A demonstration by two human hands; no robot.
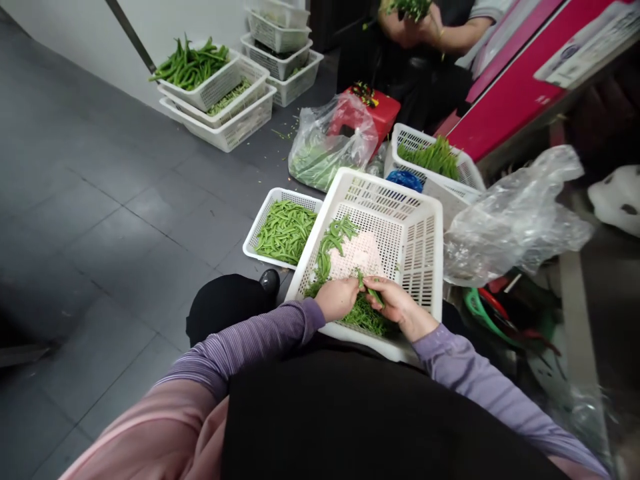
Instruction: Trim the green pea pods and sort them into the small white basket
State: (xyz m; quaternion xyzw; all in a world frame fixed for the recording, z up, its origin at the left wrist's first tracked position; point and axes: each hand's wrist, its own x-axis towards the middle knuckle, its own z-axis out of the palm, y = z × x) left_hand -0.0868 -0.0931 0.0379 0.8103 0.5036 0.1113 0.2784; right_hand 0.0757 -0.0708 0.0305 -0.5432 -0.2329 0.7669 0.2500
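Note:
Both hands meet over a large white plastic basket [423,233] on my lap. My right hand [395,303] is closed around a green pod [374,295], which looks like a pea pod. Just beside it, my left hand [339,298] pinches at the pod's upper end, where small green bits stick out. Inside the basket, several loose pods [327,250] lie along the left side. A heap of thin green trimmings [367,319] sits under my hands. Pale pink material [363,250] shows in the middle of the basket floor.
A low white tray of green pods [285,230] stands left of the basket. Beyond are a clear bag of greens [325,153], a red stool [385,113], another basket of pods [435,157] and stacked baskets [235,133]. Crumpled plastic [510,213] lies right. A co-worker's hands [423,27] hold greens.

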